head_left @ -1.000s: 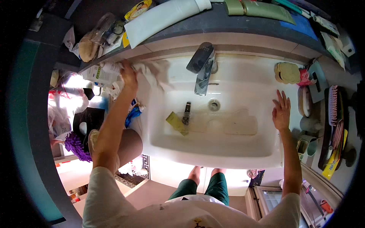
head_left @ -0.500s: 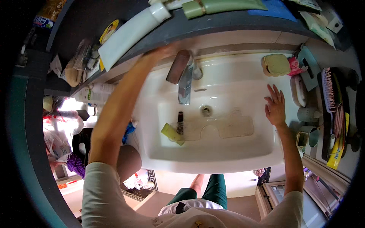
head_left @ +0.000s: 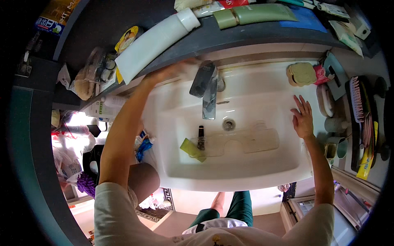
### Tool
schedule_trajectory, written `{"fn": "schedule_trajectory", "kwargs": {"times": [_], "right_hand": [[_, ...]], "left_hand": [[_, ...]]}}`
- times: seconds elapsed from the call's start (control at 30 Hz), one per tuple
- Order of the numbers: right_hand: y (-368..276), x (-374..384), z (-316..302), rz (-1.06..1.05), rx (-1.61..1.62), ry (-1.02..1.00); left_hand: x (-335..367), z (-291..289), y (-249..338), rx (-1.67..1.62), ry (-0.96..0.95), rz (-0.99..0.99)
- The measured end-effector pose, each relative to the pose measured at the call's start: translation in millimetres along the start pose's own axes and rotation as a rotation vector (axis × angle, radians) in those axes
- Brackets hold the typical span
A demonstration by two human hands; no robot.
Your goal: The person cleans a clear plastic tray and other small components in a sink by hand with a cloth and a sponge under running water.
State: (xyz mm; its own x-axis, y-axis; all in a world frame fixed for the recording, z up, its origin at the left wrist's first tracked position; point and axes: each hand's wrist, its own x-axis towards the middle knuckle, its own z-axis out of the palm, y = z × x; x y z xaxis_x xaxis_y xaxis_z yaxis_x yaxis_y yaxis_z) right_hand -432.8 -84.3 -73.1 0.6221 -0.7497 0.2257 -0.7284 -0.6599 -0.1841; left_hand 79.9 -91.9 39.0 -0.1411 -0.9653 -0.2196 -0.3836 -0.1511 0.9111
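Observation:
My left hand (head_left: 174, 70), smeared by motion, is at the back left of the white sink (head_left: 230, 174), beside the faucet (head_left: 209, 88) and below the shelf edge; its fingers are too blurred to read. My right hand (head_left: 303, 119) is at the sink's right side with fingers spread and nothing in them. In the basin lies a clear, thin plastic piece (head_left: 262, 140) with a curved notch. Left of it are a small dark, narrow object (head_left: 201, 137) and a flat yellow-green piece (head_left: 192, 150). The drain (head_left: 228, 124) shows behind the clear piece.
A dark shelf (head_left: 246, 39) overhangs the back, holding a white tube (head_left: 156, 45) and a green tube (head_left: 258, 15). Soap (head_left: 301, 74) sits at the back right corner. Cups (head_left: 340, 146) and a hairbrush (head_left: 357, 100) line the right side.
The whole view has shifted slightly. My left hand stays near the faucet, still blurred, and the faucet's top looks darker than before. My right hand keeps its place by the sink's right side.

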Motion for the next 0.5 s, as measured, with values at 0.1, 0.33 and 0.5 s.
{"fn": "schedule_trajectory", "kwargs": {"times": [0.1,0.33,0.5], "right_hand": [[-5.1,4.0,-0.5,-0.021,0.029,0.013],[2.7,-6.5,-6.7,0.031,0.004,-0.022],[-10.0,4.7,3.8,0.008,0.04,-0.019]], "left_hand": [[-50.3,-60.4,-59.1,-0.062,0.208,-0.123],[-108.8,-116.5,-147.8,0.11,0.842,-0.316],[-107.0,-117.5,-190.0,1.216,0.65,-0.1]]}}
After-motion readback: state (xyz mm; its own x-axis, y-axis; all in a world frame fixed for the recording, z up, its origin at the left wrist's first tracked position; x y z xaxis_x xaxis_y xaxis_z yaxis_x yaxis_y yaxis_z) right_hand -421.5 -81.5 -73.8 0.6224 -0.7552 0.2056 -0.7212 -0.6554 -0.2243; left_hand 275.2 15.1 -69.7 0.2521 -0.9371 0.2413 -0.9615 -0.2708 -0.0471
